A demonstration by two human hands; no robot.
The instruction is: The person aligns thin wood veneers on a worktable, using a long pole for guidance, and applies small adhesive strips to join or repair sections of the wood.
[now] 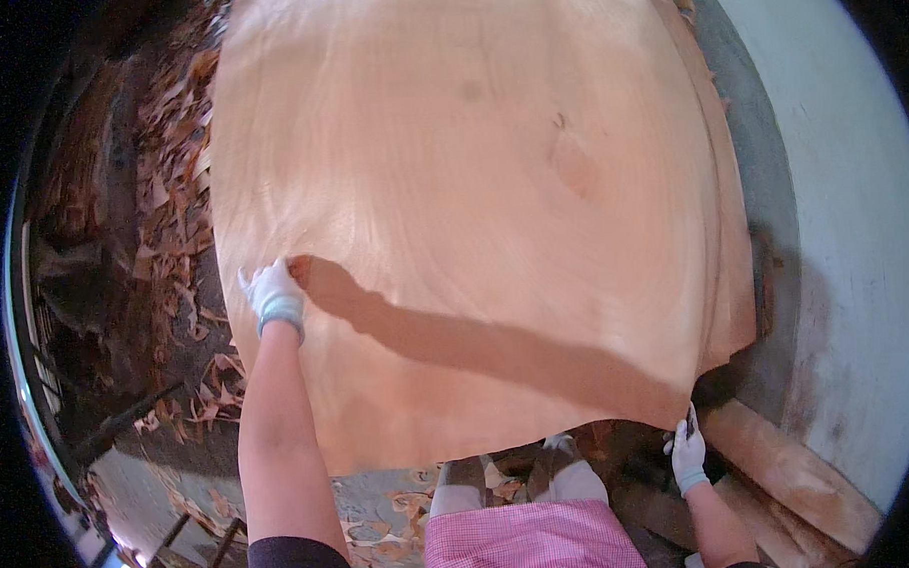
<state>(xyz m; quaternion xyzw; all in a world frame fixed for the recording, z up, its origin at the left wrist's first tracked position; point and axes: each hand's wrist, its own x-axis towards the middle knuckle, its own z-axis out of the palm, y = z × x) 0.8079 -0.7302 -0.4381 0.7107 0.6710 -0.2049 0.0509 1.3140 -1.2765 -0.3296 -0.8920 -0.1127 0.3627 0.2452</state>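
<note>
A large pale wood veneer sheet (459, 209) spreads before me, its near edge wavy and lifted toward the right corner. My left hand (273, 286), in a white knit glove, rests on the sheet's upper face close to its left edge. Its fingers are partly curled, and whether they pinch the wood is unclear. At the near right corner, my right hand (687, 450), gloved likewise, grips the sheet's edge. A small dark patch shows by its fingers, too small to identify. A long arm shadow crosses the veneer.
More veneer layers (734, 289) show beneath along the right side. Torn veneer scraps (184, 181) are heaped at left, with further scraps (410, 507) on the floor. Wooden boards (795, 467) lie at lower right, beside a pale wall or panel (849, 195). A metal frame (182, 549) stands at lower left.
</note>
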